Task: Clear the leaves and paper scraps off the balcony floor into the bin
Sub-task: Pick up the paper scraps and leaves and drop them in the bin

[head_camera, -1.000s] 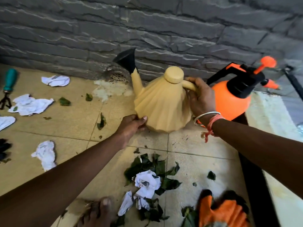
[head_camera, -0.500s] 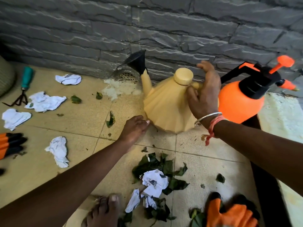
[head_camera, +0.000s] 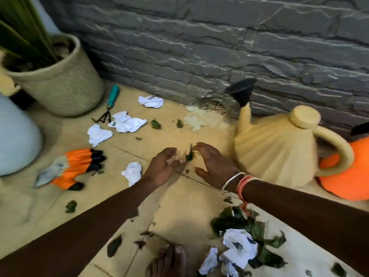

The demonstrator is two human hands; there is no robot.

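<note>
Now the can point(head_camera: 275, 148) is released, right of the grip; left hand point(head_camera: 162, 166) and right hand point(head_camera: 214, 162), loose-fingered and holding nothing, flank a leaf point(head_camera: 189, 155); gathering resumes.

Leaf point(head_camera: 189, 155) blurred; sprayer point(head_camera: 347, 176) cropped
</note>
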